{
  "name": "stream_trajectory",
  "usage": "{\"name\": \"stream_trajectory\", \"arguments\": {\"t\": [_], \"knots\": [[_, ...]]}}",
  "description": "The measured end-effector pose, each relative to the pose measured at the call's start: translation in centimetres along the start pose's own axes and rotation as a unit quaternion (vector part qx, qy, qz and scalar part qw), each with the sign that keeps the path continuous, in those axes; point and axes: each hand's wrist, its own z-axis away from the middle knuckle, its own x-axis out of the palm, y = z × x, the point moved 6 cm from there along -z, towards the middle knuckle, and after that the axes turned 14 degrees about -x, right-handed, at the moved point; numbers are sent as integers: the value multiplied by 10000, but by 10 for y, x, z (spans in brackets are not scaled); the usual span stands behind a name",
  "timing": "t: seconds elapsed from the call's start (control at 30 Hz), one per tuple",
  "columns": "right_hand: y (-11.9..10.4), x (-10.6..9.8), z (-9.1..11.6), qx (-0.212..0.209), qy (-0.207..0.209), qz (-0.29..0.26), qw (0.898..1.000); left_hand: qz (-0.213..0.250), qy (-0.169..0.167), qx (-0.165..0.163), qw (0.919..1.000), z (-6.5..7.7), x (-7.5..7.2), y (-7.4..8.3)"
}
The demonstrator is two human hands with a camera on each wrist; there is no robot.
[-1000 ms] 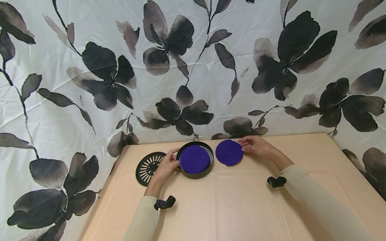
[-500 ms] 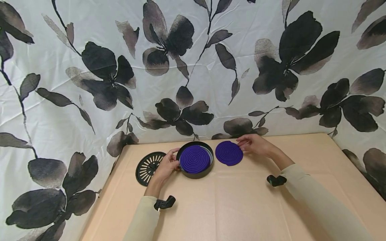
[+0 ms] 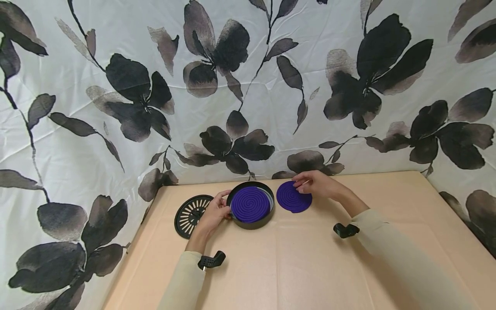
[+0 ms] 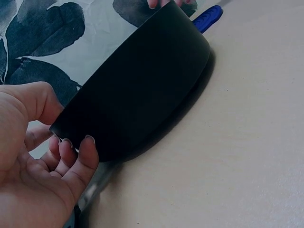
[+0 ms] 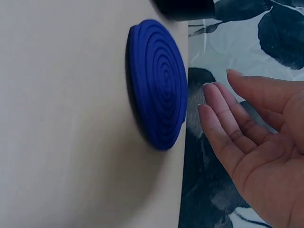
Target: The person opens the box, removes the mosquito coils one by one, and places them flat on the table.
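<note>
A round black tin (image 3: 251,225) stands on the table with a purple mosquito coil (image 3: 250,205) lying in it. My left hand (image 3: 212,214) grips the tin's left side; in the left wrist view the thumb and fingers close on the dark wall (image 4: 142,80). Just right of the tin, a second mosquito coil (image 3: 293,199) lies flat on the table. My right hand (image 3: 319,185) hovers above this coil's back right edge and covers part of it in the head view. The right wrist view shows its fingers (image 5: 223,137) loosely extended, apart from the coil, with nothing held.
Left of the tin lies a black slotted lid (image 3: 178,217), partly behind my left hand. The beige table (image 3: 310,262) ends at the back against a white cloth (image 3: 271,142) with dark flowers. Each wrist wears a small black device (image 3: 211,261).
My right hand has moved left from the second coil's right edge to above its upper part. The left hand, tin and both coils stay in place.
</note>
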Motion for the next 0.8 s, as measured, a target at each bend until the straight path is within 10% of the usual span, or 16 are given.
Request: {"name": "stream_trajectory", "arguments": {"t": [0.8], "knots": [[-24, 32, -27, -288, -165, 21, 9994, 50, -358, -73, 9993, 21, 3, 21]]}}
